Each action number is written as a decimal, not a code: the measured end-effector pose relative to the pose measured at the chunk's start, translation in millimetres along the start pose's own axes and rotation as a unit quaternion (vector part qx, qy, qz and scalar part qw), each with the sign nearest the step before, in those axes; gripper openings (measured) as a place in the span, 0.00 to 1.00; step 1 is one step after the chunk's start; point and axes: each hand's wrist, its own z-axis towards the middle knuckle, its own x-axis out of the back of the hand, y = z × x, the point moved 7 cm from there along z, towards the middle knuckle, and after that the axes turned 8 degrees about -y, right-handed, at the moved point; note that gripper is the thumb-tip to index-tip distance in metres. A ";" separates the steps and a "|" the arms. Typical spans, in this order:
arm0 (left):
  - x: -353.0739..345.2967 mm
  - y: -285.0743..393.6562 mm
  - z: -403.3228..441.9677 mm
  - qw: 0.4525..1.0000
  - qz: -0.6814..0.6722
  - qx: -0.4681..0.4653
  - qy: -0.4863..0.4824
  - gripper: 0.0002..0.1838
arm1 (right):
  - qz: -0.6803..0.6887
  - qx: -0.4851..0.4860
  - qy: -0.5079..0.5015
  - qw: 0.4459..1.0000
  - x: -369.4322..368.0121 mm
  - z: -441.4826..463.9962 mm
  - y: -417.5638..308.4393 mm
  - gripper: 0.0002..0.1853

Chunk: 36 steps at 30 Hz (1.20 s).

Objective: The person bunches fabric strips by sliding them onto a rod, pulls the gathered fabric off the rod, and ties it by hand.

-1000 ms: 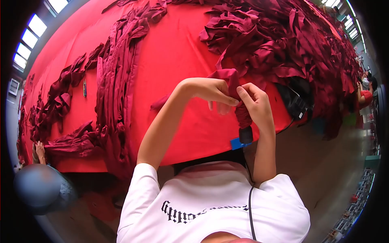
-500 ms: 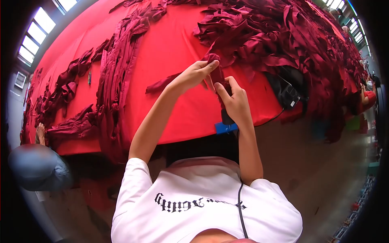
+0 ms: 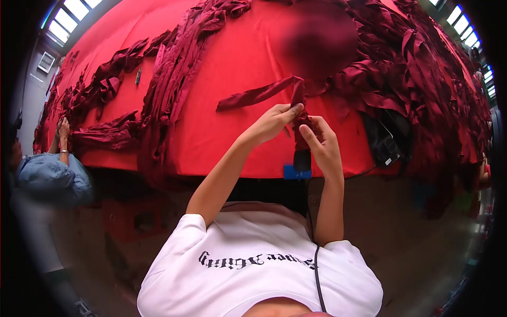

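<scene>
A long maroon fabric strip lies across the red cloth, folds over near the centre and runs down to my hands. My left hand is closed, pinching the strip between thumb and fingers. Just below and to its right, my right hand is curled around bunched maroon fabric. This fabric appears gathered around an upright dark tube, whose lower end shows black. Beside the tube's base is a blue piece at the table edge. My fingers partly hide the bunched fabric.
The red-covered table carries a large heap of maroon strips on the right and a long bundle on the left. A black item with a white label and cable lies right. At far left, a person's hand touches fabric.
Both hands have come nearer the table edge, down along the tube. Fabric now sits bunched around the tube, and more of the strip shows stretched out to the left. The view has shifted.
</scene>
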 end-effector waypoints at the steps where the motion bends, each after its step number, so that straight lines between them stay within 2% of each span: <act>1: -2.0 -5.7 -5.5 1.000 -0.006 0.010 0.001 0.25 | 0.029 -0.008 -0.014 0.999 1.6 4.6 1.5 0.16; 3: -7.0 -13.2 -11.9 0.998 -0.053 0.010 0.012 0.25 | 0.041 -0.046 -0.015 0.998 9.2 10.5 -1.5 0.14; 6: -8.5 -11.6 -10.4 0.998 -0.056 0.025 0.000 0.25 | -0.036 -0.023 -0.001 0.999 15.2 29.2 -8.8 0.14; 8: -3.4 -14.6 -11.1 0.998 -0.060 0.030 -0.012 0.25 | 0.034 -0.041 -0.021 0.998 12.7 41.9 -2.4 0.12; 10: -4.9 -23.4 -14.8 0.991 -0.092 0.061 -0.076 0.24 | 0.056 -0.048 -0.046 0.996 9.7 46.6 -3.1 0.10; 11: -1.7 -25.0 -14.4 0.991 -0.095 0.065 -0.072 0.24 | 0.077 -0.049 -0.065 0.994 6.2 47.5 -3.8 0.10; 13: 16.3 -14.6 -7.8 1.000 -0.020 0.015 0.007 0.24 | 0.069 -0.056 -0.055 0.994 4.5 46.3 -4.4 0.10; 16: 39.6 8.4 10.9 0.993 -0.108 0.033 0.035 0.27 | 0.051 -0.054 -0.034 0.997 5.9 42.5 -1.1 0.11; 18: 63.8 27.1 34.6 0.993 -0.081 0.056 0.059 0.29 | 0.052 -0.035 -0.008 0.998 5.2 40.5 -2.5 0.11; 20: 98.8 53.7 61.6 0.977 0.116 -0.089 0.155 0.27 | 0.069 -0.048 -0.002 0.996 3.2 38.4 -5.1 0.10; 22: 93.3 63.2 76.7 0.975 0.155 -0.091 0.128 0.25 | 0.089 -0.063 0.001 0.994 5.6 37.8 2.1 0.10; 23: 89.4 68.8 83.0 0.970 0.192 -0.095 0.112 0.29 | 0.086 -0.065 0.005 0.994 7.4 37.9 1.9 0.10; 24: 81.6 66.6 75.3 0.971 0.227 0.024 0.070 0.34 | 0.083 -0.074 0.002 0.994 6.6 38.2 2.2 0.10; 26: 79.6 28.9 69.1 0.980 0.186 0.026 0.066 0.38 | 0.079 -0.081 0.001 0.994 6.6 39.3 1.2 0.11; 27: 73.4 19.7 59.2 0.988 0.095 -0.018 0.123 0.38 | 0.081 -0.084 0.004 0.993 7.1 40.5 1.2 0.11; 29: 52.8 14.4 37.3 0.998 -0.046 0.048 0.011 0.34 | 0.058 -0.090 -0.007 0.994 8.8 42.9 1.5 0.11; 30: 45.9 4.0 30.6 0.994 -0.079 0.075 -0.008 0.28 | 0.056 -0.093 -0.006 0.994 11.1 43.8 2.1 0.11; 31: 39.5 -0.5 28.4 0.994 -0.084 0.075 -0.007 0.28 | 0.046 -0.096 -0.017 0.994 11.3 45.5 2.2 0.11; 33: 31.7 7.2 25.7 0.996 -0.088 0.009 0.024 0.24 | 0.036 -0.105 -0.037 0.993 10.9 49.4 1.8 0.11; 34: 32.4 15.7 24.2 0.995 -0.092 -0.030 0.037 0.21 | 0.006 -0.070 -0.052 0.996 9.9 52.7 -5.4 0.10; 36: 31.2 9.5 22.3 0.992 -0.118 -0.026 0.038 0.20 | -0.020 -0.035 -0.068 0.997 7.8 55.4 -16.1 0.10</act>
